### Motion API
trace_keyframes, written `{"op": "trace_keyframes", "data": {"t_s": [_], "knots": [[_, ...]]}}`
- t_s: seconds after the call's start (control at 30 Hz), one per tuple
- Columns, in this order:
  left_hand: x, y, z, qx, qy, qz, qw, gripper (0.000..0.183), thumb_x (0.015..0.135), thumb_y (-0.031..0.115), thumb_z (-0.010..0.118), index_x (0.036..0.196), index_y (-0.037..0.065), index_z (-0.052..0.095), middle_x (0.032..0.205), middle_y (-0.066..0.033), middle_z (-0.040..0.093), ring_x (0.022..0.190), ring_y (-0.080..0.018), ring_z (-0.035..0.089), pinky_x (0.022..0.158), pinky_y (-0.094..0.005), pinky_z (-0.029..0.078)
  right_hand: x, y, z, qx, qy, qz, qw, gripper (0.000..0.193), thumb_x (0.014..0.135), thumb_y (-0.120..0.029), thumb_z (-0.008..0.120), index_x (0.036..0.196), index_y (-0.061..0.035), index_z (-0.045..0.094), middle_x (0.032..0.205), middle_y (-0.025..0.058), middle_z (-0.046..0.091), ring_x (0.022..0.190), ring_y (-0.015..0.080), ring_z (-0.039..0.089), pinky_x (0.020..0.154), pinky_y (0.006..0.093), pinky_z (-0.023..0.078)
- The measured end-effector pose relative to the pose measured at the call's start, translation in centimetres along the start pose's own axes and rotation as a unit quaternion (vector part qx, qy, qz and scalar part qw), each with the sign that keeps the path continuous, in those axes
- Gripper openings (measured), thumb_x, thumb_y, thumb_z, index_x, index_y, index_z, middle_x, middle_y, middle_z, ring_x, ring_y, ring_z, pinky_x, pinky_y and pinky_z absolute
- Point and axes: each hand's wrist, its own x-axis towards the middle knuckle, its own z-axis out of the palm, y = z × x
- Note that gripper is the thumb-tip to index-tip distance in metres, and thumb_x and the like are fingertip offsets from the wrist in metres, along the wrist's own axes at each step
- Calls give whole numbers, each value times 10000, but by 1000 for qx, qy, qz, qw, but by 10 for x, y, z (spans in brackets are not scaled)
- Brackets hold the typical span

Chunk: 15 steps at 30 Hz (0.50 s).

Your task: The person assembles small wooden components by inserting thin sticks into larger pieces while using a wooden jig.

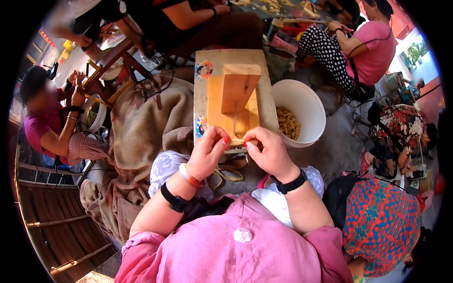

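My left hand (208, 150) and my right hand (268, 152) meet at the near end of a wooden stand. Each pinches one end of a short, pale yellow strip (236, 141) between thumb and fingers; its material is too small to make out. The wooden stand (241, 87) has an upright block rising from a flat base, and it rests on a worn board (258, 56). To the right of my hands stands a white bucket (309, 115), partly filled with many small, yellow-brown curled pieces (287, 121).
A brown blanket (146, 122) lies in folds on the left. People sit close by: one in purple (45, 111) at left, one in pink (373, 52) at upper right, others around. A low table (278, 8) with yellowish pieces is at the far side. Cables run across the floor.
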Motion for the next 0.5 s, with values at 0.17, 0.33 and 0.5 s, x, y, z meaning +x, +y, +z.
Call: {"op": "trace_keyframes", "data": {"t_s": [0.17, 0.33, 0.5], "knots": [[22, 1, 6, 77, 75, 29, 994, 36, 957, 30, 528, 942, 4, 509, 750, -24, 548, 690, -85, 523, 629, -232, 443, 17, 15, 8, 20, 45, 52, 997, 117, 803, -19, 616, 918, -26, 596, 840, 134, 642, 750, 292, 641, 648, 348, 498], [37, -6, 4, 202, 104, 61, 972, 33, 950, 50, 556, 951, 31, 529, 755, -16, 593, 678, -71, 544, 604, -232, 443, 23, 30, 16, 0, 59, 63, 996, 85, 841, -43, 610, 923, -23, 604, 798, 90, 612, 700, 196, 585, 630, 300, 472], [36, -12, -3, 310, 140, 127, 932, 68, 896, 18, 581, 952, 37, 548, 793, -118, 648, 716, -233, 644, 643, -319, 503, 5, 68, 2, -75, 91, 123, 985, 88, 854, -91, 564, 920, -61, 613, 815, 148, 631, 758, 340, 626, 681, 380, 500]]}}
